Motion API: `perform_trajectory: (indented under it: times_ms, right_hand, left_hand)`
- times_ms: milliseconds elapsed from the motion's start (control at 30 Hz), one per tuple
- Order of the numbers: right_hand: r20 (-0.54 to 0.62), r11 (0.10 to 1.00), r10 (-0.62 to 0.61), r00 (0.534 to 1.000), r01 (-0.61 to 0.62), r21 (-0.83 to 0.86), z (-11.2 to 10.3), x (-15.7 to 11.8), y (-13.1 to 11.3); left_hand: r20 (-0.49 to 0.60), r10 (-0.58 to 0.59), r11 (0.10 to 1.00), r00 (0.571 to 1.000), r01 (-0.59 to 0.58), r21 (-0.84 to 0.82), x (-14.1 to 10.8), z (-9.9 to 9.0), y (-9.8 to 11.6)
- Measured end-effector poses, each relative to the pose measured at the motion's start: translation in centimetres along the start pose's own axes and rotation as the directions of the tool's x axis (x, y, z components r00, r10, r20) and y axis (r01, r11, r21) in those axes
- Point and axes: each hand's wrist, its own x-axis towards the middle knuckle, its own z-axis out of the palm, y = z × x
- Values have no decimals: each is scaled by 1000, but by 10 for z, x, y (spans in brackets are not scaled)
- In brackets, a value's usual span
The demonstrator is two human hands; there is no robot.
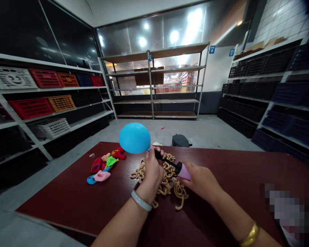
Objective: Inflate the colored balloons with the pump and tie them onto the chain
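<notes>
A partly filled blue balloon (134,138) sits on the front end of a hand balloon pump (184,171). Wrapped around the balloon's neck and the pump's black front part is my left hand (154,168). My right hand (201,179) grips the pump's purple rear part, and a black shaft shows between the two hands. Beneath them lies a heap of tan, curled, rope-like pieces (180,193), partly hidden by my left hand and wrist. To the left, several limp balloons (102,175) in pink, blue, red, green and yellow lie on the dark red table (67,195).
Beyond the table, a dark grey bag-like object (180,140) and a small red item (162,128) lie on the floor. Shelves with coloured crates (31,108) stand at left, dark crates (243,106) at right. A blurred patch (288,209) covers something at the table's right.
</notes>
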Motion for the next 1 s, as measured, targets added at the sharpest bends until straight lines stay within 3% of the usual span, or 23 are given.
perform_trajectory:
  times_ms: [167, 367, 533, 767, 867, 1000]
  right_hand:
    - [-26, 1000, 29, 999, -29, 9, -4, 0, -6]
    - [-28, 1000, 30, 999, -30, 9, -3, 1, -8]
    - [-2, 999, 20, 1000, -20, 44, -6, 2, -9]
    - [32, 1000, 6, 999, -6, 11, -14, 1, -5]
    - [34, 1000, 18, 999, -18, -21, -16, 1, -3]
    - [35, 997, 31, 999, -28, -73, -16, 0, 0]
  left_hand:
    - [13, -96, 995, 995, 95, 35, -28, 12, -24]
    - [3, -116, 992, 993, 116, 55, -28, 11, -26]
    - [2, -91, 995, 996, 90, 53, -8, 6, -4]
    - [-31, 124, 992, 992, -124, -7, 40, -19, 50]
    - [-50, 168, 986, 985, -168, -10, 43, -21, 55]
    - [-62, 190, 981, 980, -191, -17, 36, -17, 40]
